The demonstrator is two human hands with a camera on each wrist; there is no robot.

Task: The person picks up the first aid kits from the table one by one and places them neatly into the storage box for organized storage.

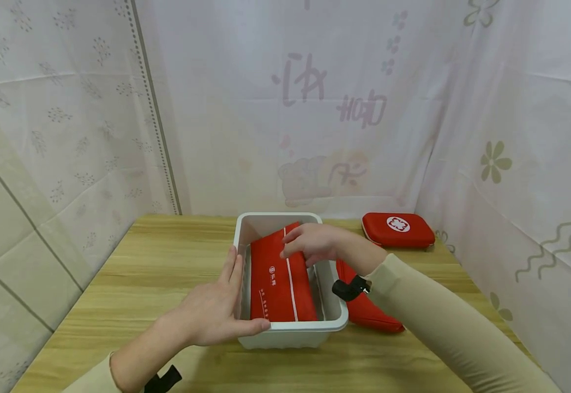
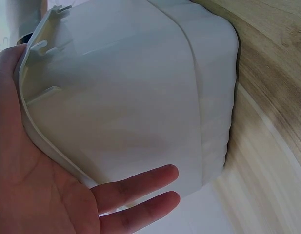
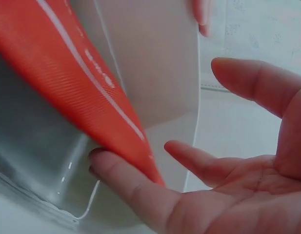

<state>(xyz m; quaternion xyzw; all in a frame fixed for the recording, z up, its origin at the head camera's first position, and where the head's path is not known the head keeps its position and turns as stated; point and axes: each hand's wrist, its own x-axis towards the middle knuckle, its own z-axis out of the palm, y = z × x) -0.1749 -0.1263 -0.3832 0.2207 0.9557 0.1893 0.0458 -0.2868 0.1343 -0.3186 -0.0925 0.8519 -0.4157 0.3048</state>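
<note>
A white plastic bin (image 1: pixel 310 326) stands on the wooden table, with a flat red pouch (image 1: pixel 277 278) lying slanted inside it. The pouch bears a white stripe and white lettering. My left hand (image 1: pixel 216 314) rests on the bin's near left corner, thumb along the front rim; in the left wrist view its fingers stretch out beside the outer wall (image 2: pixel 126 107). Over the pouch's right side reaches my right hand (image 1: pixel 317 243). The right wrist view has its fingers spread, one fingertip (image 3: pixel 106 163) right at the pouch's edge (image 3: pixel 111 126). Something clear and shiny (image 3: pixel 38 131) shows beneath.
Right of the bin lies another red case (image 1: pixel 371 314), partly hidden by my right forearm. A red zip case (image 1: pixel 398 229) with a white round emblem sits at the back right of the table (image 1: pixel 182 251). Patterned curtains (image 1: pixel 246 109) enclose the back and sides.
</note>
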